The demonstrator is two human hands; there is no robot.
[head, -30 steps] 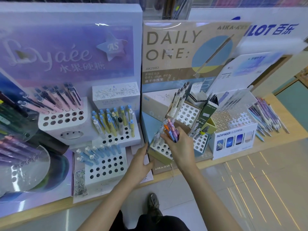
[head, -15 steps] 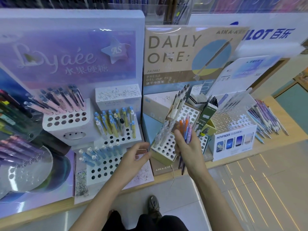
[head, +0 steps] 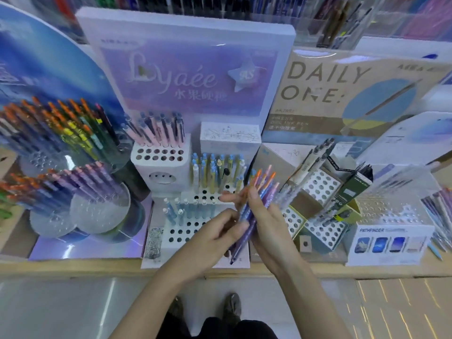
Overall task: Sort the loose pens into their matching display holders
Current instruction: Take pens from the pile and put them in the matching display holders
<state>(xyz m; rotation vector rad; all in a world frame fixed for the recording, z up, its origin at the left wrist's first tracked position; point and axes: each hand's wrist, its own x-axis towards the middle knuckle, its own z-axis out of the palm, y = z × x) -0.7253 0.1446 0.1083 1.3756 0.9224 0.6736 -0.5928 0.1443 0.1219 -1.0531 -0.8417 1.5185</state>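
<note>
Left fingers [head: 241,225]: curled; thumb and fingertips pinch one purple pen [head: 237,248] low in the bunch, which we judge is to single it out.
Left hand [head: 217,232]: over the front right of the white stepped holder [head: 186,232].
Right hand [head: 270,226]: clamped round the loose pens [head: 263,189] mid-barrel, so the caps fan out and we can read the colours.
Loose pens: purple barrels, orange and pink caps, tilted above the stepped holder's right edge.
White stepped holder: pale blue pens at the back, open holes in front.
Round clear holders [head: 97,212]: left of the stepped holder, holding orange-capped purple pens; we judge them the likely match.
</note>
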